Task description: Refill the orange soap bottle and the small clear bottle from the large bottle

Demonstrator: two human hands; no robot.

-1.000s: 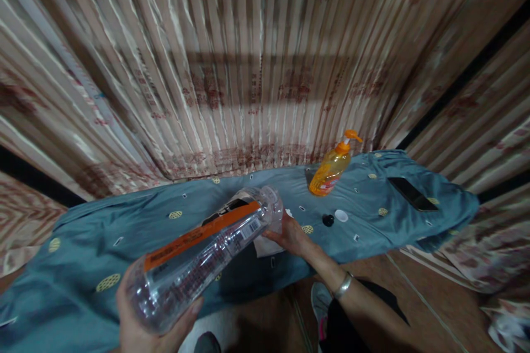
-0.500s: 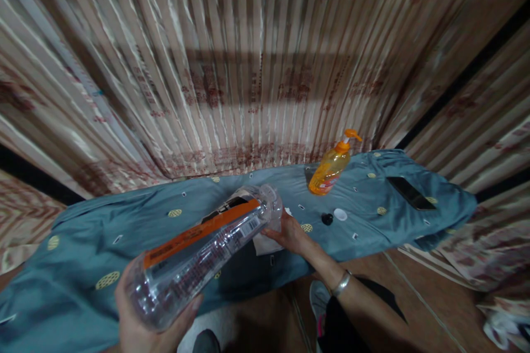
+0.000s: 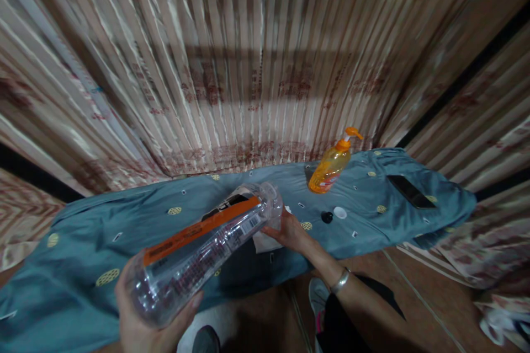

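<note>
A: A pleated curtain [image 3: 232, 94] hangs behind; blue-green cloth [image 3: 144, 218] covers the work surface. Hand positions?

B: Left hand [image 3: 144, 333] clamped around the base of the clear bottle [image 3: 202, 251], held above the cloth, mouth end farther away. Right hand [image 3: 293, 233] at the mouth end; its grip cannot be determined.

A: Recommended handling?

B: Support the base firmly; avoid squeezing the wall, which probably flexes. Steady the mouth end.

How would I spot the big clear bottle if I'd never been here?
Look for the long blue-green cloth in front of the pleated curtain. Over it, the left hand grips the clear bottle by its base. Its orange label band and tilt set it apart from the yellow-orange pump bottle standing farther right.
</note>
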